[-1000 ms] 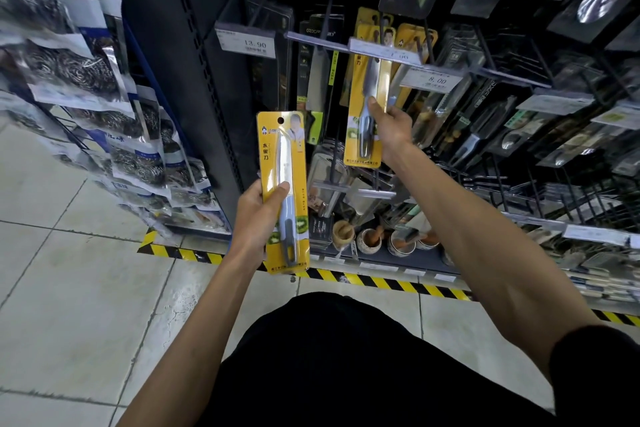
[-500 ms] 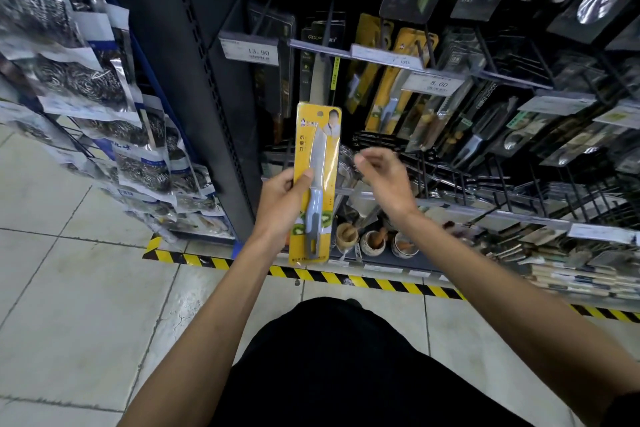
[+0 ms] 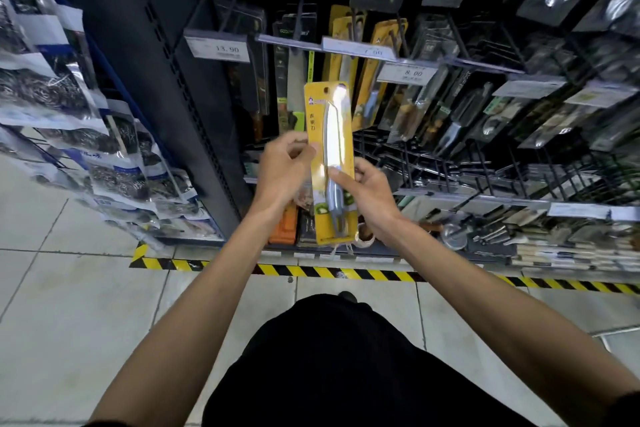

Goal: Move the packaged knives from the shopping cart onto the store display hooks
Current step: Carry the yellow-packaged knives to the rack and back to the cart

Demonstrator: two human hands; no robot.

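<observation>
The packaged knife (image 3: 330,163), a yellow card with a clear blister, stands nearly upright between both hands in front of the rack. The left hand (image 3: 282,170) pinches its left edge with curled fingers (image 3: 304,146), and the right hand (image 3: 367,194) grips lower down, thumb across the blister near the handle and the other fingers behind the card. The hang hole (image 3: 326,90) sits well above both sets of fingers. The display hooks (image 3: 352,19), carrying matching yellow packs (image 3: 375,80), lie higher and beyond the fingertips. The main risk, I judge, is in the transfer between hands: both grips are low and the blister looks slick, so the tall card could tip or slide as one hand lets go. A low grip could also make the small hole wander and miss the hook tip, or knock the hanging packs askew. Glare washes out the blade. The right hand's rear fingers are hidden, the hook tips are lost against the dark rack, and the shopping cart is out of view.
</observation>
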